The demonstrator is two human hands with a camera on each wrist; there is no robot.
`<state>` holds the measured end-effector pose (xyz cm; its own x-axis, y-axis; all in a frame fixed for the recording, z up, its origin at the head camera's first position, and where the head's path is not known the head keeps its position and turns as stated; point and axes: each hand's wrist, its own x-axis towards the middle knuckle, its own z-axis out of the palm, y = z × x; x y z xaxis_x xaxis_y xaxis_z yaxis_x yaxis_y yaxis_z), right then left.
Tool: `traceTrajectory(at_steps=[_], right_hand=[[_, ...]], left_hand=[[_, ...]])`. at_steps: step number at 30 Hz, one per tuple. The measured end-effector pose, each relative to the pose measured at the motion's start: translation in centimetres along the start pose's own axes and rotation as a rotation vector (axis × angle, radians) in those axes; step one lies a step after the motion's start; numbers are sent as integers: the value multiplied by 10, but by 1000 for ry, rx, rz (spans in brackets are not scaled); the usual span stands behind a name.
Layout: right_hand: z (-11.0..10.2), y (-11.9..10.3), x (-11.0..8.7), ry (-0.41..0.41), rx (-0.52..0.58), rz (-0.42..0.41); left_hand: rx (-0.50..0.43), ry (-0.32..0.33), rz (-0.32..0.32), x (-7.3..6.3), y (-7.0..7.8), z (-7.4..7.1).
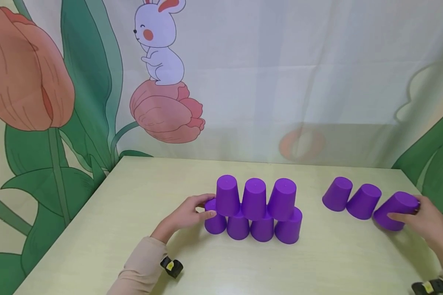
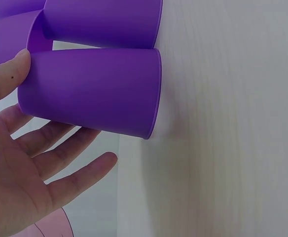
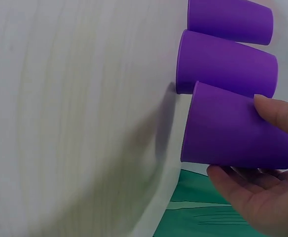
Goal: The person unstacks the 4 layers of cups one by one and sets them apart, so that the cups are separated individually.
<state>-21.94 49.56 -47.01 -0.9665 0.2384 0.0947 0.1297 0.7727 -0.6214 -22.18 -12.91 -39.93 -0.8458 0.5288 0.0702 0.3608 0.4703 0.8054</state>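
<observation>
Upside-down purple cups stand in two rows on the table: several in the bottom row, with three more [image 1: 255,198] resting across them. At the left end, my left hand [image 1: 189,212] holds the outermost bottom cup [image 2: 92,91] between thumb and fingers, near its narrow top. Its thumb [image 2: 8,76] presses the near side while the fingers spread along the far side. Over on the right, my right hand [image 1: 426,219] grips another inverted purple cup [image 3: 237,129], thumb on one side and fingers on the other. Whether that cup's rim touches the table is unclear.
Two more inverted cups [image 1: 337,194] stand side by side, left of the cup in my right hand. The pale wooden table [image 1: 243,270] ends at a printed curtain [image 1: 243,82] with tulips and a rabbit.
</observation>
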Motion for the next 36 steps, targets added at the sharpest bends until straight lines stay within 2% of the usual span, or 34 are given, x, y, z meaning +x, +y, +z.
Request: traceTrajectory(at_steps=[5, 7, 11, 13, 15, 20, 22, 26, 29, 31, 36], right_hand=[[3, 6, 3, -10, -22, -6], [-1, -7, -4, -21, -30, -3], [-12, -49, -28, -58, -16, 25], [-14, -58, -33, -59, -12, 35], [-12, -47, -28, -69, 14, 39], [2, 4, -4, -49, 50, 35], [3, 11, 0, -39, 67, 46], [2, 10, -1, -7, 103, 58], [-4, -12, -11, 19, 105, 78], [-11, -37, -23, 31, 114, 99], [-26, -103, -56, 33, 175, 78]], left_hand=[[-6, 2, -3, -1, 0, 1], [-8, 0, -1, -1, 0, 2], [-11, -2, 2, -1, -1, 2], [-13, -3, -1, -1, -1, 2], [-11, -3, 2, -1, -1, 3], [-9, -2, -3, -1, -1, 2], [-9, -2, -5, -1, -1, 2], [-12, -1, 1, 0, -1, 1], [-14, -1, 2, 0, 0, 1], [-13, -2, -3, 0, 0, 1], [-11, 3, 0, 0, 1, 1]])
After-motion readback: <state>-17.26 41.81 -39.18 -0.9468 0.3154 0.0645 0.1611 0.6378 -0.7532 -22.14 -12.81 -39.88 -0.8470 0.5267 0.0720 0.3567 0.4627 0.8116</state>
